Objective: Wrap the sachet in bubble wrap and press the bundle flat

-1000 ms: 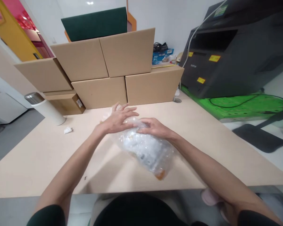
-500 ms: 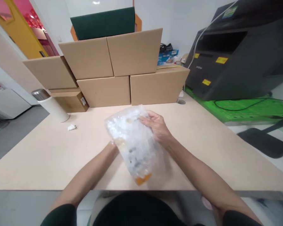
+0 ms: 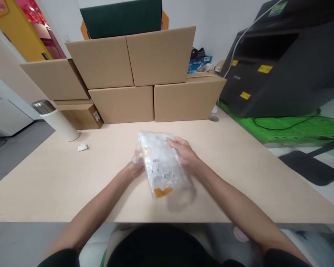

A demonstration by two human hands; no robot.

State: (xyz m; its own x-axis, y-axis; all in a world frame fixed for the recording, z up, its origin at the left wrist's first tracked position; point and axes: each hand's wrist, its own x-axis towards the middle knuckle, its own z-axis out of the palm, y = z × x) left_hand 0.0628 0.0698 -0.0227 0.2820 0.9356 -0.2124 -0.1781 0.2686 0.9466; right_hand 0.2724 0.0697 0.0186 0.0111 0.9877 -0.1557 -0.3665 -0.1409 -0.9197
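Grasping the bag [image 3: 161,163] at two o'clock with the right hand [image 3: 184,151], likely steadying it at nine with the left hand [image 3: 137,165]; cannot tell hidden fingers' grip. Held over the table [image 3: 108,152], well apart from the flask [image 3: 60,124] at ten.

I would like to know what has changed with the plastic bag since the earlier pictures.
The plastic bag has turned, its orange end swinging to the left. The left-hand grip moved from over the bag's far part to its left edge, partly hidden there. The right-hand grip still holds the bag. The white bottle, white scrap and cardboard boxes stayed where they were.
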